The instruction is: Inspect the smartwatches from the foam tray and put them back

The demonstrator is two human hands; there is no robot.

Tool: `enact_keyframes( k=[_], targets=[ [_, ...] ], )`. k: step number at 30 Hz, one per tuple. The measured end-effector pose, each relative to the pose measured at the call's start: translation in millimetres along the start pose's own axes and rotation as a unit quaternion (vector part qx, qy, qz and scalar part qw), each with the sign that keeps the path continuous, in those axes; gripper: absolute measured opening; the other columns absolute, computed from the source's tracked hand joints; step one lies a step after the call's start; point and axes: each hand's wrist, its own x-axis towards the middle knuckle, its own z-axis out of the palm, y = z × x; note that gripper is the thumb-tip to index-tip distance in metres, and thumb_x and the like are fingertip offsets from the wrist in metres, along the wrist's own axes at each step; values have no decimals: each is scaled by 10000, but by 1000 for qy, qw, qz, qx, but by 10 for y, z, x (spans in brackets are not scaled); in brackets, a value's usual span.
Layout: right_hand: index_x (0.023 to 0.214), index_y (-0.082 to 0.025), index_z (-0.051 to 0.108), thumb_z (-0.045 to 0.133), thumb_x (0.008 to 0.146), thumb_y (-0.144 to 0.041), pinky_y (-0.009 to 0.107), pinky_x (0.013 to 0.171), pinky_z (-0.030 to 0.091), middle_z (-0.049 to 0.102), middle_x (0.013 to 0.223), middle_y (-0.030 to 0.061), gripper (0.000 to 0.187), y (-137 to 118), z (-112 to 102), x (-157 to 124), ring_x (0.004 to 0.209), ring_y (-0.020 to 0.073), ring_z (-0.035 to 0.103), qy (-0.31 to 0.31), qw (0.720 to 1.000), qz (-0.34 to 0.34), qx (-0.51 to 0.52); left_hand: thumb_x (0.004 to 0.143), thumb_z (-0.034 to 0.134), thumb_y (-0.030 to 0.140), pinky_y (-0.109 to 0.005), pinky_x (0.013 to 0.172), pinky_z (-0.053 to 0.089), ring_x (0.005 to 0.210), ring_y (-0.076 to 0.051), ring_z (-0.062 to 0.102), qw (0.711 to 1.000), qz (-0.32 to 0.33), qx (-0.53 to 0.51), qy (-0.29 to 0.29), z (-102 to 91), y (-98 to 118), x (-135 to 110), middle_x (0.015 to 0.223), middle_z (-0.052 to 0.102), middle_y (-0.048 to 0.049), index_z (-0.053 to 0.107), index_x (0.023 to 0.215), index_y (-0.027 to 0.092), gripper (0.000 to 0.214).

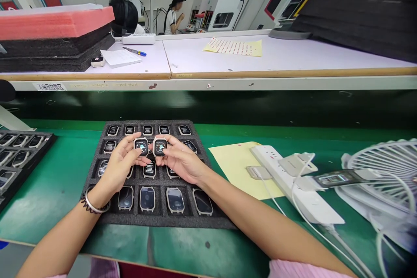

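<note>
My left hand [125,158] is closed on a smartwatch [141,147], a strapless case with its screen lit. Beside it, my right hand [177,156] grips a second smartwatch [160,147], its screen lit too. Both are held side by side just above a black foam tray [97,221]. Rows of similar watch cases sit in the tray's pockets. Those in the back rows show text on their screens, while the front row, including a dark-screened watch [175,200], shows no text. My hands and forearms hide some pockets.
A second foam tray [35,169] of watches lies at the left. To the right are yellow paper [228,160], a white power strip [293,186] with cables, and a white fan [387,182]. A shelf [195,58] behind bears foam stacks [55,47]. Two people are beyond it.
</note>
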Motion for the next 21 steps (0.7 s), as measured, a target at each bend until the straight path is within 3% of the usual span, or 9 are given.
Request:
enact_keyframes(
  k=[7,21],
  targets=[
    [1159,-212,597,817,767,-311,317,699,502,725,978,41,460,30,6,0,676,160,671,0,1000,-13,-23,733,731,335,-316,680,602,647,-177,738,1000,-19,8,-6,-30,11,10,967,721,-39,574,1140,178,464],
    [1143,-199,592,798,803,-291,256,655,486,711,936,15,408,65,-11,-5,642,120,677,-6,997,-30,-70,725,695,255,-299,665,613,639,-158,737,999,-8,41,-18,-21,-17,10,1061,688,-43,581,1076,174,378]
  ],
)
